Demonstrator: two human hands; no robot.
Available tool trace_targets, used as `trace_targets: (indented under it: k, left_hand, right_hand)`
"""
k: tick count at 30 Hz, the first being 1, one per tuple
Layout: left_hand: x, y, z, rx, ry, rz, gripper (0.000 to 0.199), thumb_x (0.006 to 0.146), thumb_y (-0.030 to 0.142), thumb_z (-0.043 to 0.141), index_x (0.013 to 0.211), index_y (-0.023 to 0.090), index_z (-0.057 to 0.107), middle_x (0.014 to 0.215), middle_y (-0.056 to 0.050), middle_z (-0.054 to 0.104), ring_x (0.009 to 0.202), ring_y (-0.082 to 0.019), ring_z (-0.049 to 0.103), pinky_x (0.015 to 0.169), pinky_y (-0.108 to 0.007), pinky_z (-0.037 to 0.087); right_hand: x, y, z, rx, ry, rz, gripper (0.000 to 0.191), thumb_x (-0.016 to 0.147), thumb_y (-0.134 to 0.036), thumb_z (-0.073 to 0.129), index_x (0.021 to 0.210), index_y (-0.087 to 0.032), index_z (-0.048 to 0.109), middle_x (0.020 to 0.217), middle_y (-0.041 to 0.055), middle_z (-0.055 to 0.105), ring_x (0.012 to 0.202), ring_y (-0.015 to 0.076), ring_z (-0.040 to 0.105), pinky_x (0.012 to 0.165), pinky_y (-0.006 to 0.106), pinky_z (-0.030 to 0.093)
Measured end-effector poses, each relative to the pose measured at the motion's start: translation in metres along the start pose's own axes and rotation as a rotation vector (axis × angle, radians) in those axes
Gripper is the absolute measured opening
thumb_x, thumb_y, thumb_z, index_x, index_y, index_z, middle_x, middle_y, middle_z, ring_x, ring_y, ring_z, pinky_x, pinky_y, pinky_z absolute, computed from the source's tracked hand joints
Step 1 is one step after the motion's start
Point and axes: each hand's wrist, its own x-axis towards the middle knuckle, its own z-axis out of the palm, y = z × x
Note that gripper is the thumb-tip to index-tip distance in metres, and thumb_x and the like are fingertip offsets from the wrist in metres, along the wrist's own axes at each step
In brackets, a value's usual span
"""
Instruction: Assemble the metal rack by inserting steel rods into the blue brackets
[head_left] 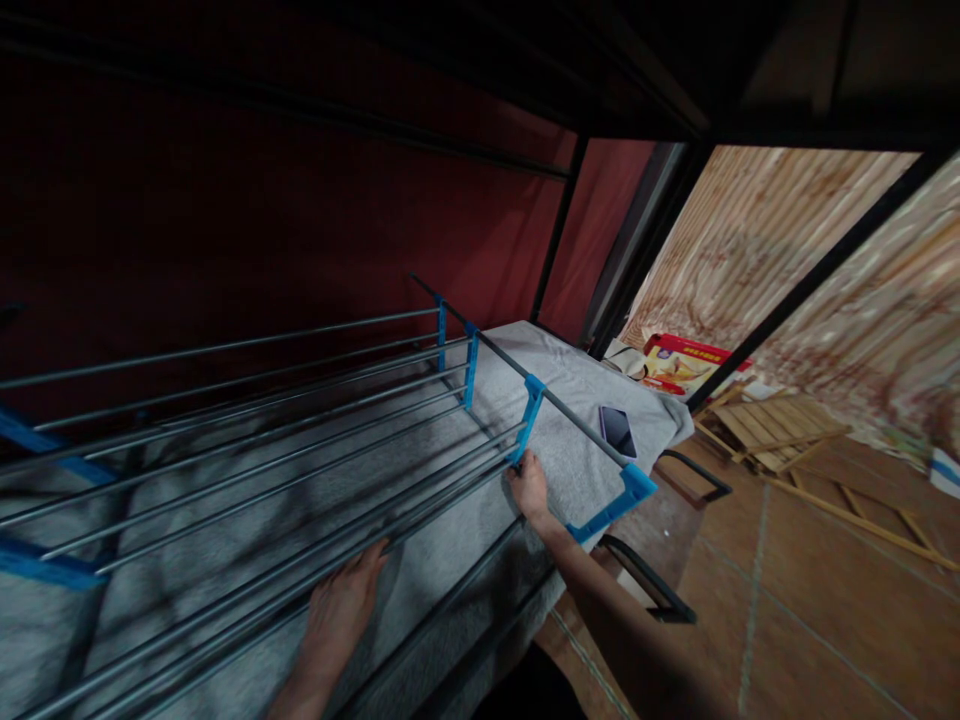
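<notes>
A rack of grey metal tubes (300, 465) with blue plastic brackets (532, 415) lies on a grey cloth (555, 350). At the right end, my right hand (529, 486) is closed on the tube ends just below the middle blue bracket. My left hand (346, 590) rests against the front tubes, its fingertips wrapped at the tubes and partly hidden behind them. Another blue bracket (634, 490) sits at the near right corner of the rack, and more are at the far left.
A phone (617, 431) lies on the cloth beyond the rack's right end. Black frame posts (559, 230) rise behind. A red and yellow box (686, 365) and wooden slatted pieces (780, 425) are to the right, above a tiled floor (810, 600).
</notes>
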Motion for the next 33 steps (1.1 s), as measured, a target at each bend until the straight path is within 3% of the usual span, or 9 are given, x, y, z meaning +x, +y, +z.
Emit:
trace_targets:
  k: [16,28,33]
  left_hand:
    - [-0.002,-0.012,0.006,-0.151,0.036,0.004,0.04,0.1,0.03,0.042,0.128,0.024,0.07,0.122,-0.006,0.078,0.106,-0.024,0.076,0.096,-0.038,0.059]
    - [-0.002,-0.009,0.001,-0.084,-0.023,0.024,0.041,0.102,0.027,0.041,0.133,0.02,0.067,0.122,-0.009,0.077,0.108,-0.025,0.076,0.098,-0.04,0.058]
    - [-0.002,-0.008,0.004,-0.072,0.012,0.023,0.038,0.102,0.024,0.044,0.131,0.02,0.068,0.124,-0.01,0.076,0.108,-0.024,0.075,0.099,-0.038,0.058]
  right_hand:
    - [-0.01,-0.012,0.005,-0.153,0.042,-0.058,0.02,0.089,-0.015,0.053,0.108,-0.015,0.059,0.109,0.0155,0.065,0.106,0.0281,0.061,0.096,0.037,0.047]
    - [-0.015,-0.012,0.007,-0.183,0.067,-0.075,0.019,0.09,-0.017,0.051,0.108,-0.015,0.058,0.108,0.0168,0.064,0.106,0.0303,0.06,0.096,0.041,0.047]
    - [-0.018,-0.013,0.007,-0.189,0.075,-0.074,0.021,0.091,-0.018,0.049,0.109,-0.014,0.058,0.11,0.0186,0.065,0.107,0.0317,0.061,0.096,0.042,0.047]
